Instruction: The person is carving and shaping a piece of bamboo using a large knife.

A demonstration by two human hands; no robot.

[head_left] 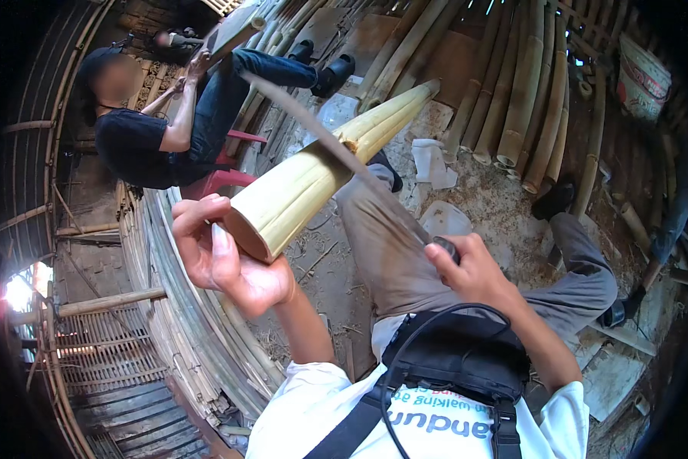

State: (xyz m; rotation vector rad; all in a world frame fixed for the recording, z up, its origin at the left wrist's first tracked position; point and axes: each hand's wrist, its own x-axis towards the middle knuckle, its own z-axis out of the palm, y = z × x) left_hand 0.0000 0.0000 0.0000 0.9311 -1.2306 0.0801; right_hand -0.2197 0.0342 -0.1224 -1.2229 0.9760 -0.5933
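A thick pale-yellow bamboo piece slants away from me, its cut end nearest my left side and its narrow end pointing far right. Curled against that near end, my left hand supports it with thumb and fingers. My right hand is closed round the dark handle of a long machete-like knife. Its greyish blade runs up and left across the bamboo, beside a notch or node on top. Whether the blade touches the surface I cannot tell.
A person sits at the far left, holding a bamboo piece. Split bamboo strips lie along my left; bamboo poles lie at the back right. A white bucket stands far right. Pale plastic scraps lie on the floor.
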